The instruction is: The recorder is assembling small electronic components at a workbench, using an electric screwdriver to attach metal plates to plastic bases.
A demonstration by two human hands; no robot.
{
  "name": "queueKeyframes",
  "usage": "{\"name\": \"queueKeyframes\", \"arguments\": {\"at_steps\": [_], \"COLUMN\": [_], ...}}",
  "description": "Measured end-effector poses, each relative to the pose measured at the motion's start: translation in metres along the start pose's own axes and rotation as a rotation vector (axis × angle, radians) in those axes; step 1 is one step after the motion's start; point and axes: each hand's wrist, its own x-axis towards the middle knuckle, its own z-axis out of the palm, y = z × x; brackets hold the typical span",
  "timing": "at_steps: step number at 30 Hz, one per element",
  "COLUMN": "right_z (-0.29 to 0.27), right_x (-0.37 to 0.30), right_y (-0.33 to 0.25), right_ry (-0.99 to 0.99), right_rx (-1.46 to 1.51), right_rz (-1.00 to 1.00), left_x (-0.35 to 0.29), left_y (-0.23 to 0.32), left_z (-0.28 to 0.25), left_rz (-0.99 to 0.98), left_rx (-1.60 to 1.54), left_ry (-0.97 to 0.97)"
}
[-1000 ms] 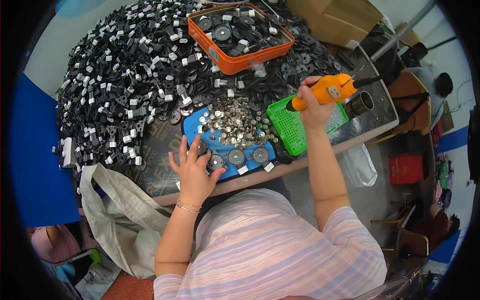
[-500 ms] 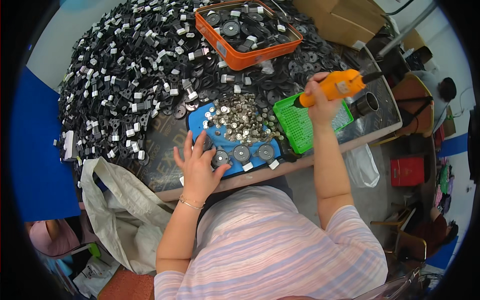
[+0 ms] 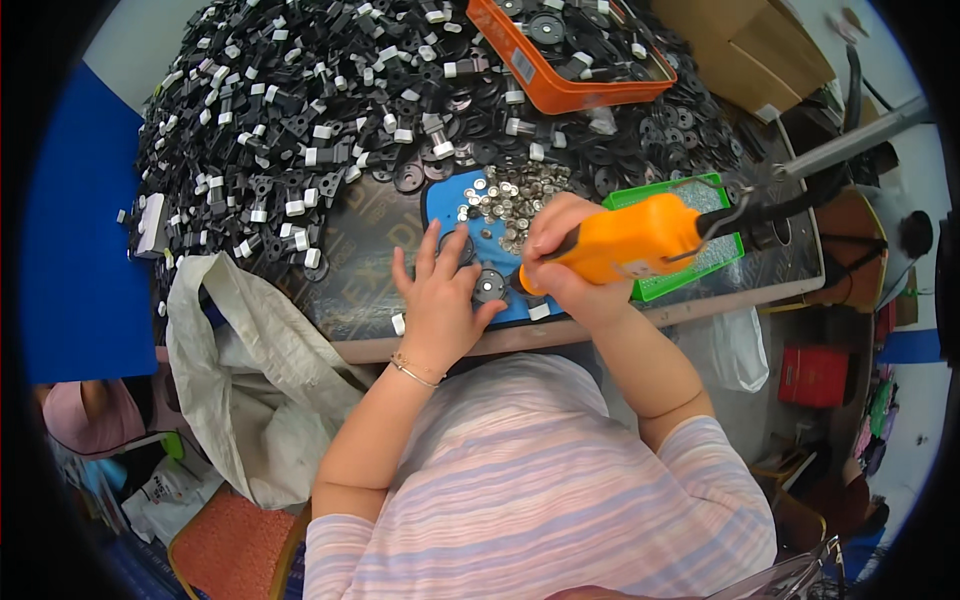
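Observation:
My right hand (image 3: 570, 262) is wrapped round an orange electric screwdriver (image 3: 650, 238), its dark tip down beside a round black wheel-like part (image 3: 490, 286). With fingers spread, my left hand (image 3: 440, 308) rests over the blue mat (image 3: 440, 203), thumb and fingertips around that part and another round part partly hidden by the fingers. A white-tabbed piece (image 3: 540, 312) shows at the mat's near edge, under the right hand. Small round silver metal pieces (image 3: 515, 198) lie heaped on the mat's far side, partly covered by my right hand.
A large pile of black parts with white ends (image 3: 290, 120) spreads over the table's far left. An orange bin (image 3: 575, 97) of parts, a green basket (image 3: 690, 278) and a cardboard box (image 3: 750, 55) stand beyond. A pale sack (image 3: 250, 370) hangs at the near left edge.
My right hand has brought the screwdriver left from above the green basket to the round parts on the mat. My left hand stays at these parts. The whole view has shifted.

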Motion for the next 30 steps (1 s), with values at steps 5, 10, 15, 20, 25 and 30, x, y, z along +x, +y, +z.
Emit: {"name": "queueKeyframes", "arguments": {"at_steps": [5,10,15,20,25,30], "right_z": [0.008,0.014,0.011,0.003,0.001,-0.011], "right_x": [-0.002,0.002,0.001,0.01,0.009,0.014], "right_y": [0.006,0.009,0.012,0.019,0.022,0.007], "right_ry": [-0.035,-0.105,-0.128,-0.265,-0.185,-0.161], "right_rx": [0.043,-0.079,-0.137,0.043,0.144,0.128], "right_rz": [0.105,0.01,0.03,0.029,0.042,-0.105], "left_x": [-0.002,-0.003,-0.002,-0.01,-0.006,0.006], "left_y": [-0.003,-0.001,0.006,0.002,0.007,0.011], "left_z": [0.004,0.004,0.003,0.01,0.007,-0.003], "left_rz": [0.014,0.024,0.012,-0.014,-0.026,-0.054], "left_rx": [0.019,0.019,0.031,0.066,0.108,0.145], "left_ry": [0.013,0.032,0.051,0.052,0.041,-0.006]}}
